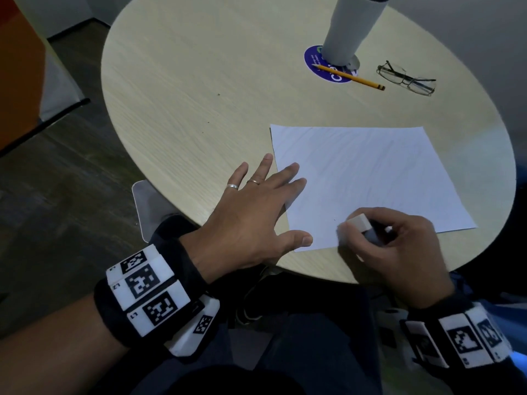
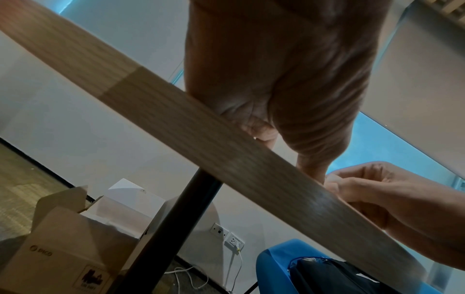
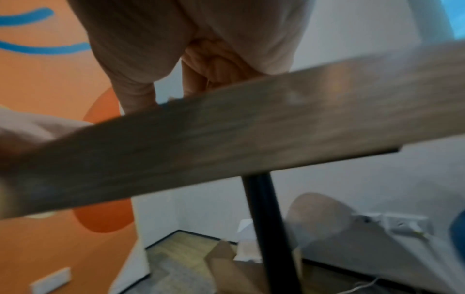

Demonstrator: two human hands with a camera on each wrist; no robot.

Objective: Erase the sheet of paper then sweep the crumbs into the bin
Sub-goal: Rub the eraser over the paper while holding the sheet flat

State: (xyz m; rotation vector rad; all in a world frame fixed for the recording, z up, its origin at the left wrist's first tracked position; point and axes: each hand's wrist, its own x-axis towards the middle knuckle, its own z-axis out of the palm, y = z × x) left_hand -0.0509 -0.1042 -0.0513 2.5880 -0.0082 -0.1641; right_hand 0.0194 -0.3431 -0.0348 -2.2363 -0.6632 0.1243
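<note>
A white sheet of paper [image 1: 368,178] with faint pencil marks lies on the round wooden table [image 1: 199,81], near its front edge. My left hand [image 1: 265,201] lies flat with spread fingers on the sheet's left edge, its thumb on the near corner. My right hand [image 1: 399,240] grips a white eraser [image 1: 358,223], whose end touches the paper near the sheet's front edge. A tall grey cylindrical container [image 1: 353,27] stands at the far side of the table. In the wrist views my left palm [image 2: 276,79] and my right palm [image 3: 201,39] show above the table's rim; the right wrist view is blurred.
A yellow pencil [image 1: 348,76] lies across a round blue sticker [image 1: 313,61] by the container, with folded glasses [image 1: 407,79] to its right. Under the table stand a black leg [image 2: 176,228], cardboard boxes [image 2: 62,248] and a blue seat [image 2: 276,262].
</note>
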